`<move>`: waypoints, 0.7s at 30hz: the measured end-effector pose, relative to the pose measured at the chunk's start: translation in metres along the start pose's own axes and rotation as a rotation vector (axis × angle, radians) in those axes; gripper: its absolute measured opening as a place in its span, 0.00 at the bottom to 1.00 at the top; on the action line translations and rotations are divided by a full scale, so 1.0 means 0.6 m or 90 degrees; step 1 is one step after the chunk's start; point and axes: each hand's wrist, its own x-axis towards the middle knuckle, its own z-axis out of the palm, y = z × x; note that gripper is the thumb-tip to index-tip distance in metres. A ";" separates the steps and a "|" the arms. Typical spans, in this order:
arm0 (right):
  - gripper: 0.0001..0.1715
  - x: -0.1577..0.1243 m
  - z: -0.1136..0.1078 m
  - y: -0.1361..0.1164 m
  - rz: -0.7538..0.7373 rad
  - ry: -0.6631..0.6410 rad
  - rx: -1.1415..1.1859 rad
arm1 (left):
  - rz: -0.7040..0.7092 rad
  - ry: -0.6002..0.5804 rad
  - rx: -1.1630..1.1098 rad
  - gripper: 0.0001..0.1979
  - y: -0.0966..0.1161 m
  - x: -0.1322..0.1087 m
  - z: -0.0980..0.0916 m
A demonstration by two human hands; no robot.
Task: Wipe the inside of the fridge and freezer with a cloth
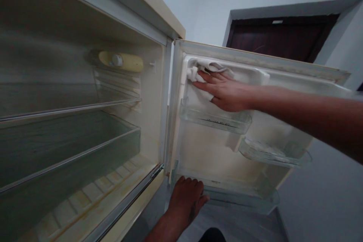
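A small fridge stands open, its door [283,69] swung out to the right. My right hand [224,90] lies flat, fingers stretched, pressing a white cloth [198,71] against the upper inside of the door. My left hand [185,196] grips the bottom edge of the door, fingers curled over it near the hinge side. Clear plastic door shelves [215,119] sit just below my right hand.
The fridge interior [70,128] at left holds glass shelves and a yellowish thermostat housing [121,60], with nothing stored. A second clear shelf [272,153] and a bottom rack [244,196] hang on the door. A dark wooden door [280,36] stands behind; grey floor lies below.
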 end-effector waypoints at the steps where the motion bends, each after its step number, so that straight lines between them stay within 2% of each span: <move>1: 0.41 0.015 0.001 -0.010 0.017 0.024 0.053 | 0.001 0.001 0.001 0.12 0.000 0.000 0.000; 4: 0.35 0.033 -0.005 -0.037 0.049 0.062 0.187 | 0.002 0.002 0.003 0.12 -0.001 0.001 0.003; 6: 0.31 0.025 -0.014 -0.050 0.059 0.046 0.260 | 0.004 0.001 0.005 0.12 -0.001 0.003 0.005; 12: 0.24 -0.024 -0.034 -0.056 0.094 -0.090 0.387 | 0.002 -0.007 0.006 0.12 0.000 0.006 0.008; 15: 0.22 -0.032 -0.036 -0.046 0.092 -0.202 0.415 | -0.005 -0.010 0.012 0.12 0.000 0.007 0.009; 17: 0.20 -0.030 -0.039 -0.037 0.103 -0.237 0.393 | -0.010 -0.010 0.018 0.12 0.000 0.008 0.007; 19: 0.20 -0.028 -0.047 -0.029 0.124 -0.194 0.312 | -0.013 -0.012 0.025 0.12 0.000 0.008 0.005; 21: 0.21 -0.036 -0.063 -0.023 0.151 -0.086 0.209 | -0.012 -0.013 0.030 0.12 0.000 0.008 0.003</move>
